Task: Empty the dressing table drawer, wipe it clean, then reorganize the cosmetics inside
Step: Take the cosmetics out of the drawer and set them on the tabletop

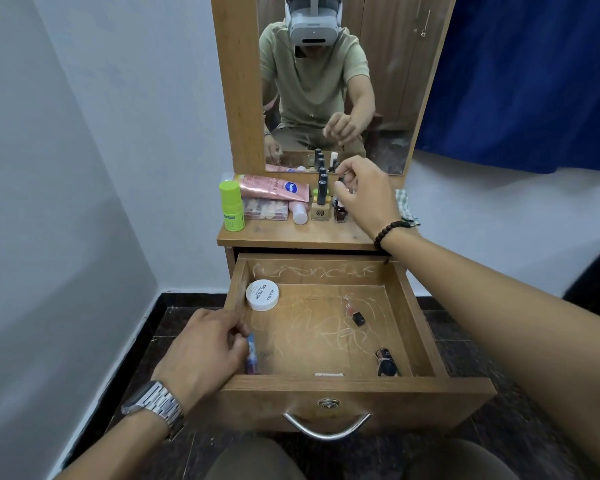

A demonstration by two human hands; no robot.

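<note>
Four small things remain in the open drawer [329,268], so the emptying looks well advanced but not finished. A white round tub of nail polish remover pads [262,295] sits in the far left corner, a tiny lip gloss with a dark cap [354,313] lies mid-floor toward the right, a dark nail polish bottle [386,362] rests near the front right corner, and a blue-and-red tube [252,355] lies along the left wall. A small white item [328,374] shows at the front wall, too hidden to name.

The left hand [205,348] reaches over the drawer's left wall, its fingers curled around the blue-and-red tube, apparently picking it up. The right hand [364,192] is up at the dressing table surface [291,233], its fingers bent around a small dark bottle among the standing nail polishes [323,199]; whether the grip is closed on it or letting go cannot be told.

Already on the surface are a green stick container [231,211], a pink lotion tube [274,190], a palette box [265,209] and a small pink bottle [299,213]. A checked cloth [406,209] lies at the right edge behind the wrist, likely for wiping.

White scribbled marks and dust cover the drawer floor, so the wipe has not begun, and reorganizing comes after that.
</note>
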